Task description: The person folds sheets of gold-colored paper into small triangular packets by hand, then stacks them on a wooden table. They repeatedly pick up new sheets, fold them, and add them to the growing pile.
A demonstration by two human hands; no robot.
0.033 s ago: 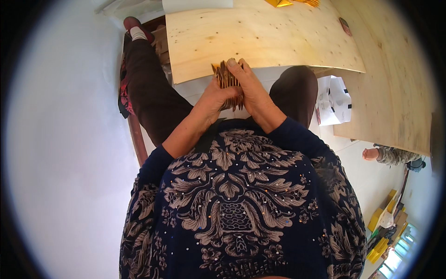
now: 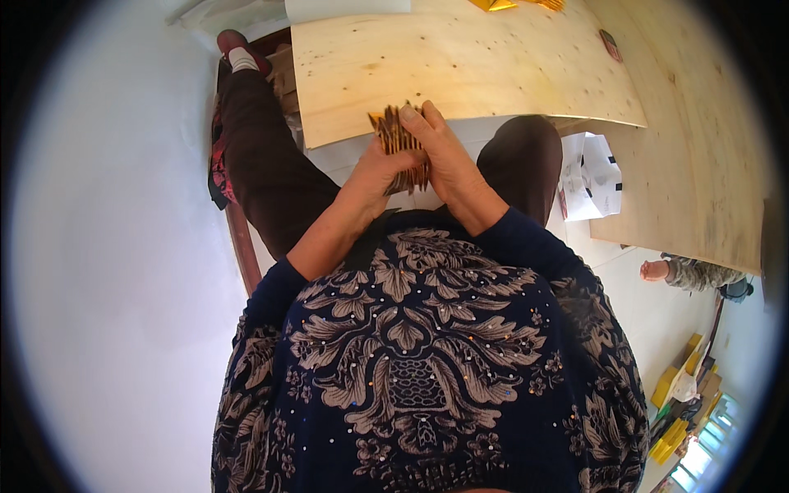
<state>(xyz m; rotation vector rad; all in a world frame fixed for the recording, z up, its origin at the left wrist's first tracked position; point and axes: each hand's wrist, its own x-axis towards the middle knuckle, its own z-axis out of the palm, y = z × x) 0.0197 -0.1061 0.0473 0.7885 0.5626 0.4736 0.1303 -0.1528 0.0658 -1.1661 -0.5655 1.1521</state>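
Note:
Between my two hands is a stack of thin gold-brown foil packets (image 2: 399, 141), held on edge above my lap, by the near edge of the wooden table. My left hand (image 2: 376, 171) grips the stack from the left, its thumb laid across the near side. On the other side, my right hand (image 2: 444, 156) presses against the stack, thumb up near its top. The fingers behind the packets are mostly hidden. More shiny gold packets (image 2: 495, 4) lie at the far edge of the table, partly cut off by the view.
The pale plywood table (image 2: 460, 66) spans the area in front of me. A dark red handheld object (image 2: 611, 46) lies on the wood at right. Below hangs or stands a white bag (image 2: 590, 177). Another person's hand (image 2: 655, 270) shows at right, near yellow boxes (image 2: 670, 440).
The stack tilts slightly further left at its top, and its packets look a little more fanned. Both hands keep their hold with only a tiny shift.

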